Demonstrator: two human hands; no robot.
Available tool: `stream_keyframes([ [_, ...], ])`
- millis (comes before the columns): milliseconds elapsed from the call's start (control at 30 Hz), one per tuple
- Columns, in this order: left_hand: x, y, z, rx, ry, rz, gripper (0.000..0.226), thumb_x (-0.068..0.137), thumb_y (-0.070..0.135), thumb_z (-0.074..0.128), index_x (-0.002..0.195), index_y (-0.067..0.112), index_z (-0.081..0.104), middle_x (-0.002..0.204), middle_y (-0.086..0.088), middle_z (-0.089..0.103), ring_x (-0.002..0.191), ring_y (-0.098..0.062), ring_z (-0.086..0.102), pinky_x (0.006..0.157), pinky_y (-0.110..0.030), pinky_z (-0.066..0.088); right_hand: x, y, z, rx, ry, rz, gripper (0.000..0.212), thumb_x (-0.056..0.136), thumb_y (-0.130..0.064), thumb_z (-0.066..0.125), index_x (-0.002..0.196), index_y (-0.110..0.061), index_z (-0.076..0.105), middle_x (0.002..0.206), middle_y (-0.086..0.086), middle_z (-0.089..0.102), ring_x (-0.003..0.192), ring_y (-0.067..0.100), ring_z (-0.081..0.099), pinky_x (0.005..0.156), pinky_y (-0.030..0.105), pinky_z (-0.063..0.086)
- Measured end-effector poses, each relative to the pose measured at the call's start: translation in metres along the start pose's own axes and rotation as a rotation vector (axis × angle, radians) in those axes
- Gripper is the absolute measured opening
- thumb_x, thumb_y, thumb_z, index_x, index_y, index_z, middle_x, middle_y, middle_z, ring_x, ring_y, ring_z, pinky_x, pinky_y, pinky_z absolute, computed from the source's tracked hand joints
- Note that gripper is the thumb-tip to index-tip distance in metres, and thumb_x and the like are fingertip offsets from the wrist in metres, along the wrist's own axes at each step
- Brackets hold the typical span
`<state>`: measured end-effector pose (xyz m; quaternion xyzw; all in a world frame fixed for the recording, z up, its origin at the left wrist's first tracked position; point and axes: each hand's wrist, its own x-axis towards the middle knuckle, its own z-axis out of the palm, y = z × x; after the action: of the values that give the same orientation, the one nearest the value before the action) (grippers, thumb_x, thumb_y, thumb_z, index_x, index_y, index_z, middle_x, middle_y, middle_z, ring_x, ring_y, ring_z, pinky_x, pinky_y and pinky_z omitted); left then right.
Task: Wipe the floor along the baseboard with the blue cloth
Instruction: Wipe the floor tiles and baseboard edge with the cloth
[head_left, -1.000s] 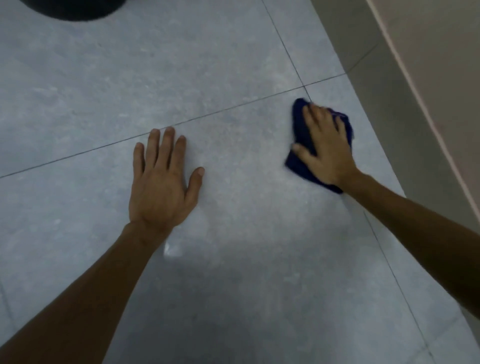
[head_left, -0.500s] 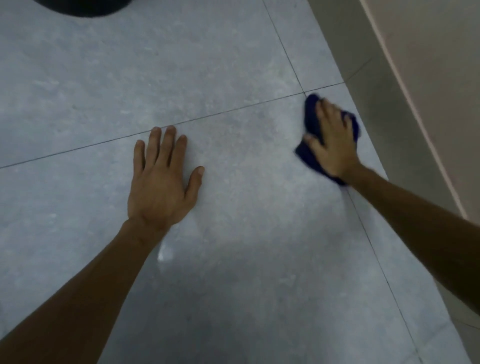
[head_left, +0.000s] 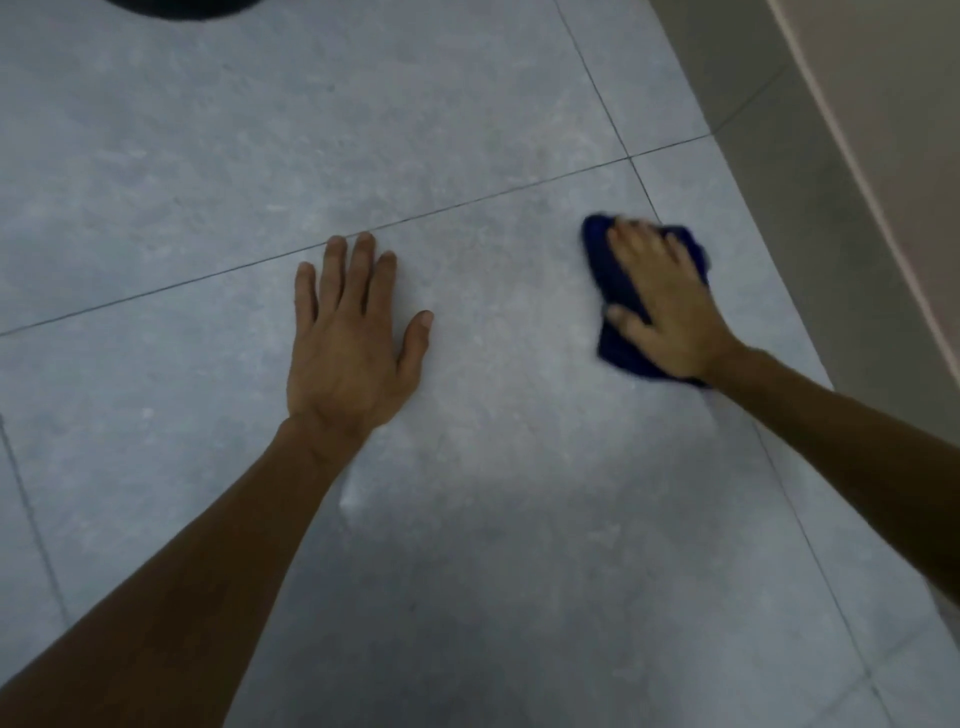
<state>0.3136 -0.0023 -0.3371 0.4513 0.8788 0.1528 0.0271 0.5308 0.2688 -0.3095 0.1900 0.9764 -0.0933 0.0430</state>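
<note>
1. The left hand (head_left: 349, 340) is lying flat on the grey tiled floor (head_left: 208, 156), palm down, fingers stretched forward and close together, thumb angled out to the right. It is grasping nothing; the forearm is running back toward the lower left corner.
2. The right hand (head_left: 662, 306) is pressing down on the blue cloth (head_left: 613, 270), fingers spread over the bunched fabric, thumb pointing left across its near part. Whether the fingers are curling into the cloth is blurred.
3. The blue cloth is sitting on the floor near the grey baseboard (head_left: 779, 218), just beside a grout line, well apart from the left hand.
4. The right forearm is reaching in from the right edge.
</note>
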Motion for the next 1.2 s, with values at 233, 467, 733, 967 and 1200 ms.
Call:
stream_keyframes([
  [233,0.000,-0.002,-0.002,-0.011,-0.022,0.003,0.066,0.106,0.048,0.029,0.155,0.003,0.034,0.166,-0.018,0.026,0.156,-0.036,0.015,0.126,-0.057,0.013,0.101,-0.071,0.008,-0.050,0.079,0.184,0.080,0.097,-0.059,0.026,0.161,-0.012,0.020,0.169,0.010,0.020,0.155,0.036,0.016,0.122,0.061,0.010],
  [467,0.001,0.000,-0.001,-0.011,-0.015,-0.008,0.064,0.106,0.045,0.031,0.154,0.003,0.034,0.165,-0.018,0.027,0.156,-0.036,0.016,0.126,-0.058,0.015,-0.007,-0.012,0.010,-0.069,-0.009,0.072,0.087,0.098,-0.071,0.023,0.162,-0.013,0.017,0.170,0.010,0.014,0.157,0.032,0.011,0.123,0.062,0.010],
  [733,0.000,-0.003,0.000,-0.027,-0.018,0.001,0.060,0.106,0.040,0.031,0.153,0.003,0.037,0.165,-0.018,0.029,0.156,-0.036,0.017,0.126,-0.058,0.015,0.141,-0.054,0.001,-0.084,0.090,0.179,0.082,0.095,-0.063,0.028,0.161,-0.014,0.021,0.167,0.010,0.024,0.152,0.034,0.023,0.121,0.058,0.015],
  [967,0.001,0.000,0.000,-0.019,-0.021,-0.012,0.062,0.106,0.042,0.030,0.154,0.004,0.035,0.165,-0.018,0.028,0.156,-0.037,0.016,0.126,-0.057,0.014,-0.016,0.022,-0.001,-0.035,-0.032,0.155,0.090,0.096,-0.074,0.024,0.160,-0.011,0.018,0.168,0.012,0.019,0.154,0.034,0.018,0.121,0.064,0.013],
  [1200,0.001,-0.001,0.001,0.012,-0.032,0.003,0.065,0.104,0.045,0.029,0.154,0.004,0.035,0.165,-0.017,0.027,0.156,-0.036,0.017,0.125,-0.058,0.015,0.173,-0.010,-0.011,-0.039,0.139,0.433,0.088,0.091,-0.068,0.025,0.161,-0.014,0.018,0.167,0.009,0.022,0.151,0.032,0.022,0.121,0.058,0.013],
])
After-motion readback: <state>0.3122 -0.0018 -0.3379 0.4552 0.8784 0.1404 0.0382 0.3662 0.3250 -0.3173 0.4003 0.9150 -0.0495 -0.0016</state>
